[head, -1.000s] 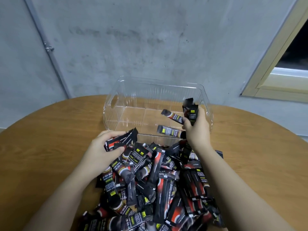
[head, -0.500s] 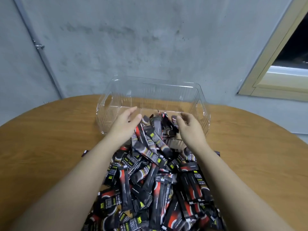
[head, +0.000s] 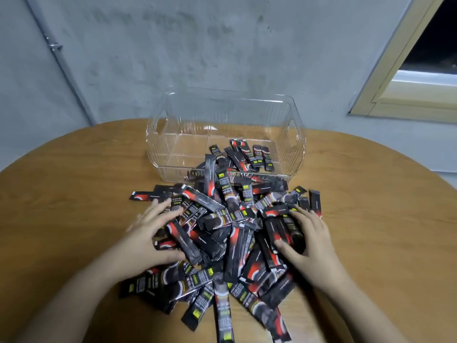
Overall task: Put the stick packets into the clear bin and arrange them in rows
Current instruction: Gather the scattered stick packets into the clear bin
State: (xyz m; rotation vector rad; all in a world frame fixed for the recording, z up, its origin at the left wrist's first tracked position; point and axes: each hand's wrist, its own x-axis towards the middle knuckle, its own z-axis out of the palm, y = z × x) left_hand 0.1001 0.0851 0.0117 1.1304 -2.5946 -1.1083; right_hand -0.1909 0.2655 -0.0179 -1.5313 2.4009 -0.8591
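A large loose pile of black-and-red stick packets (head: pixel 230 231) lies on the round wooden table in front of the clear bin (head: pixel 296 139). Several packets (head: pixel 249 155) lie jumbled in the right half of the bin, and one leans over its near wall. My left hand (head: pixel 150 233) rests on the pile's left side with its fingers spread and blurred. My right hand (head: pixel 311 241) is on the pile's right side, with fingers and thumb curled round a bunch of packets (head: pixel 288 231).
The wooden table (head: pixel 74 194) shows bare wood on both sides of the pile. A grey wall stands behind the bin, with a pipe (head: pixel 61 60) at the left and a window frame (head: pixel 395 95) at the right.
Both hands have pulled back from the bin to the pile on the table. The packets they carried now lie in the bin. The camera tilted slightly.
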